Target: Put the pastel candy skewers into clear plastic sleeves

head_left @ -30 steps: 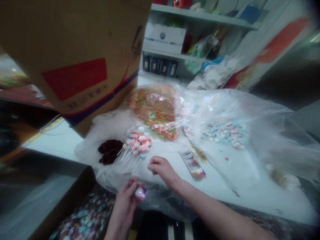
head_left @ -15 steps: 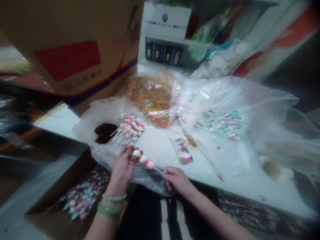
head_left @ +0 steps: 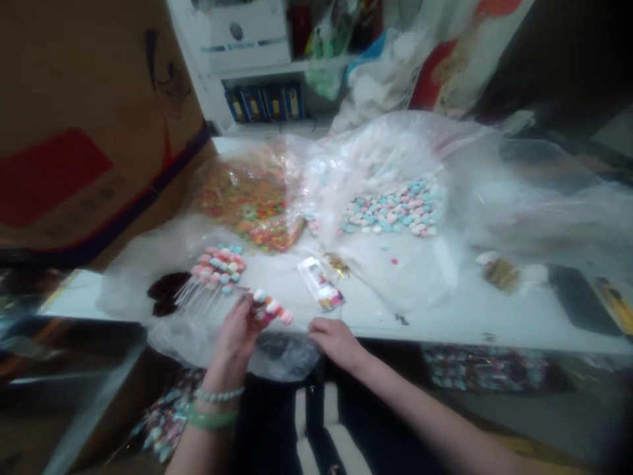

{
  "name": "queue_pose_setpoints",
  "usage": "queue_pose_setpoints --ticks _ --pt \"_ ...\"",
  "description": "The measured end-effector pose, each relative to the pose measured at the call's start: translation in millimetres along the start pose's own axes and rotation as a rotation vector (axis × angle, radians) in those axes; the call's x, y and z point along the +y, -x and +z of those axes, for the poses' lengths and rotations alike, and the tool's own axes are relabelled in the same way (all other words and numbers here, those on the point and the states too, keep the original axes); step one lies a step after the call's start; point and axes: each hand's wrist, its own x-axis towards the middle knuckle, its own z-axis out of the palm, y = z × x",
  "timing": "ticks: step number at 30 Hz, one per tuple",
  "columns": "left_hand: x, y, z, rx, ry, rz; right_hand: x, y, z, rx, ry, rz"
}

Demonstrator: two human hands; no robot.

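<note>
In the head view, the right hand (head_left: 339, 342) is pinching the end of the candy skewer (head_left: 271, 307) between thumb and fingers, over the near edge of the white table (head_left: 366, 321). The candies on the skewer are lying to the left of that grip, with a length of thin stick showing between. The left hand (head_left: 236, 333) is closing around a small colorful packet (head_left: 264, 316), and the candied end of the skewer is resting against it, just beside the fingertips. Blur is hiding how far the skewer reaches into the packet.

A bunch of finished skewers (head_left: 217, 269) is lying near the table's left end, its sticks pointing toward the near edge, beside a dark brown bundle (head_left: 168, 292). Behind it, a clear bag of orange and green candies (head_left: 247, 198) is sitting next to a pile of pastel candies (head_left: 395, 208) on clear plastic. A stack of printed packets (head_left: 321, 284) is lying between the pastel pile and the near edge, its far end close to some gold ties (head_left: 337, 265).
</note>
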Motion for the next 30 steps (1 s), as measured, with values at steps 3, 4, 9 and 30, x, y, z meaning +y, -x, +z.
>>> queue_pose_setpoints --ticks 3,4,9,30 --pt "-3 -1 8.0 0.030 -0.056 0.000 3 3 -9 0.004 0.115 -0.031" --pt "-4 0 10.6 0.052 -0.072 0.007 3 4 -11 -0.002 0.130 -0.030" --pt "-4 0 19.7 0.092 -0.129 0.031 3 6 -13 -0.028 0.116 -0.013" --pt "-54 -6 19.3 0.190 -0.017 -0.133 16 -18 25 0.072 0.075 -0.109"
